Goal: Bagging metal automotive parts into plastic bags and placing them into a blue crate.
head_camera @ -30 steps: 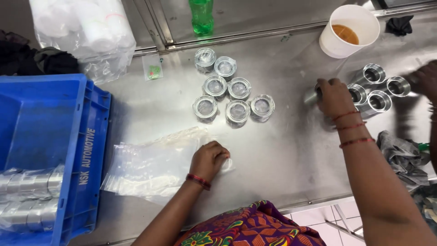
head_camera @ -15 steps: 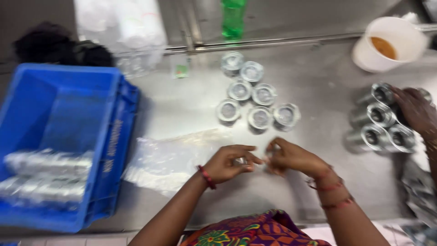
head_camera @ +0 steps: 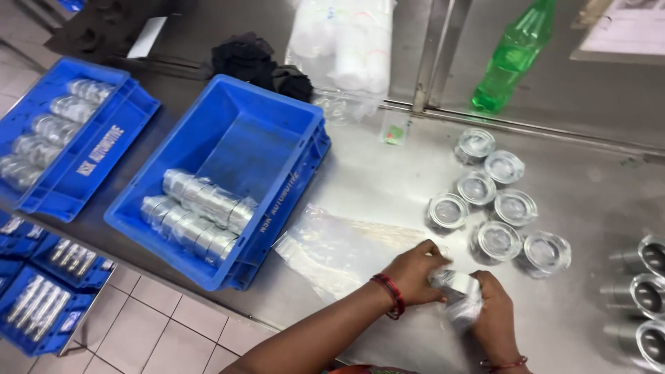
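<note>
My left hand (head_camera: 414,271) and my right hand (head_camera: 493,320) meet low in the view over a steel table (head_camera: 388,173). Between them they grip a shiny metal cylinder wrapped in a clear plastic bag (head_camera: 458,294). My left wrist wears a red bangle. A flat pile of clear plastic bags (head_camera: 336,248) lies just left of my hands. Beyond them stand several bagged metal cylinders (head_camera: 495,208) on end.
A blue crate (head_camera: 277,118) holding wrapped cylinders (head_camera: 197,215) sits to the left, another blue crate (head_camera: 104,149) farther left. Bare metal cylinders (head_camera: 641,298) lie at the right edge. A green bottle (head_camera: 514,59) and a bag of white cups (head_camera: 350,52) stand behind.
The view has swung left, bringing the blue crates into sight. My right hand came from the bare cylinders to join my left, and both now hold a bagged cylinder.
</note>
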